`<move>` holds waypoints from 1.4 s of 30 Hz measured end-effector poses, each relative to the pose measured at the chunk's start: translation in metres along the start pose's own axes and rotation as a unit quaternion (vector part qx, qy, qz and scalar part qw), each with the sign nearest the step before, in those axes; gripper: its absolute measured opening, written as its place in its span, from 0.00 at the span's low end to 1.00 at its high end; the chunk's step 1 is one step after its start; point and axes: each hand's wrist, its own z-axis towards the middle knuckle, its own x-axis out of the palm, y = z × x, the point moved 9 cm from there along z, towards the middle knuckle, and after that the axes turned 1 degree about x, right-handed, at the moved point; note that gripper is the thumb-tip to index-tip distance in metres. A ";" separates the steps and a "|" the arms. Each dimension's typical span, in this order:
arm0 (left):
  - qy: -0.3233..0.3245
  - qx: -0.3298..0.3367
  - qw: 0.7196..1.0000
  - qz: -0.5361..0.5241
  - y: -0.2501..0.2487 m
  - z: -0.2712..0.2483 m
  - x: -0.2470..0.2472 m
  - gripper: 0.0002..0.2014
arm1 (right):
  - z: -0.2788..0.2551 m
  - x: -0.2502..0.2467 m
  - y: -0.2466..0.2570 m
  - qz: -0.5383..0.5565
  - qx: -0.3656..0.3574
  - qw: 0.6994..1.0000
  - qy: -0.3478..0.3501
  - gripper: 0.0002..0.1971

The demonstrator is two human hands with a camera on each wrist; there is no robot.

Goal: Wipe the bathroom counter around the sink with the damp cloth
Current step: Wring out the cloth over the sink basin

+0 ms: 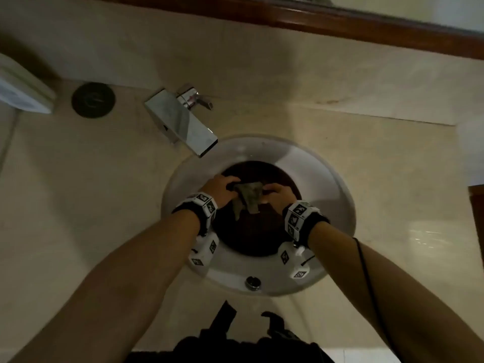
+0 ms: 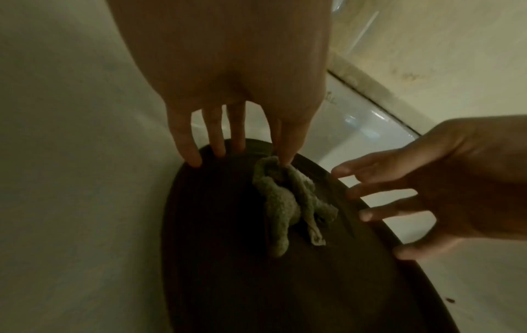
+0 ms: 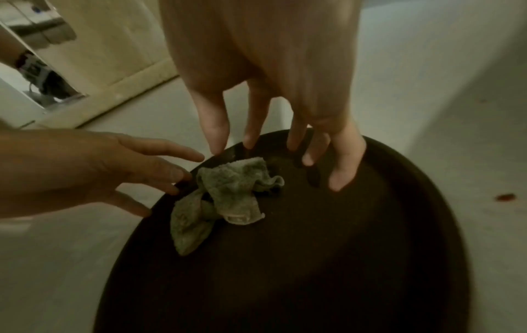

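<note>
A crumpled grey-green cloth (image 1: 248, 195) (image 2: 285, 202) (image 3: 228, 191) lies in the dark brown bowl (image 1: 251, 237) at the bottom of the round white sink (image 1: 327, 179). My left hand (image 1: 225, 186) (image 2: 242, 135) reaches down with straight, spread fingers, and one fingertip touches the cloth's upper edge. On the cloth's other side, my right hand (image 1: 272, 192) (image 3: 271, 124) has its fingers spread, with the tips on the dark bowl's rim and nothing in its grasp. The beige stone counter (image 1: 78, 192) surrounds the sink.
A square chrome faucet (image 1: 180, 119) overhangs the sink's back left. A dark round disc (image 1: 93, 100) and a white box (image 1: 21, 87) sit on the counter's far left. A metal fitting (image 1: 252, 282) is on the sink's near rim. A wooden frame (image 1: 340, 24) tops the back wall.
</note>
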 end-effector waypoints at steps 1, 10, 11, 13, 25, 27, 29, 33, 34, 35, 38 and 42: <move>0.000 0.003 1.000 0.008 -0.001 0.003 0.002 0.25 | 0.002 0.003 0.003 -0.018 -0.007 1.000 0.008 0.15; 0.006 -0.027 0.997 0.071 -0.004 0.019 0.011 0.19 | 0.023 0.024 -0.014 -0.081 0.021 0.996 0.036 0.25; 0.006 -0.028 0.998 0.063 -0.005 0.019 0.011 0.17 | 0.022 0.025 -0.014 -0.091 0.021 0.995 0.039 0.28; -0.006 -0.027 0.999 0.039 -0.005 0.021 0.009 0.15 | 0.017 0.025 -0.012 -0.102 0.019 0.994 0.039 0.30; -0.034 -0.049 0.991 -0.120 -0.011 0.025 0.007 0.16 | 0.010 0.031 0.010 -0.034 -0.035 0.997 0.057 0.30; -0.037 -0.053 0.988 -0.138 -0.012 0.025 0.006 0.16 | 0.009 0.031 0.013 -0.016 -0.043 0.997 0.063 0.23; -0.039 -0.056 0.987 -0.145 -0.010 0.025 0.006 0.15 | 0.009 0.027 0.015 0.001 -0.049 0.997 0.055 0.14; -0.041 -0.066 0.981 -0.176 -0.006 0.027 0.008 0.14 | 0.007 0.015 0.019 0.018 -0.052 0.998 0.029 0.08; -0.039 -0.068 0.979 -0.189 -0.006 0.027 0.010 0.13 | 0.007 0.012 0.020 0.022 -0.049 0.998 0.023 0.08; -0.038 -0.070 0.976 -0.203 -0.006 0.026 0.011 0.12 | 0.008 0.010 0.021 0.024 -0.054 0.998 0.019 0.07; -0.036 -0.079 0.966 -0.244 -0.009 0.026 0.014 0.11 | 0.004 0.000 0.024 0.059 -0.052 0.997 0.002 0.10; 0.003 -0.088 0.957 -0.278 -0.017 0.021 0.020 0.21 | 0.000 -0.015 0.031 0.072 -0.062 0.995 -0.026 0.18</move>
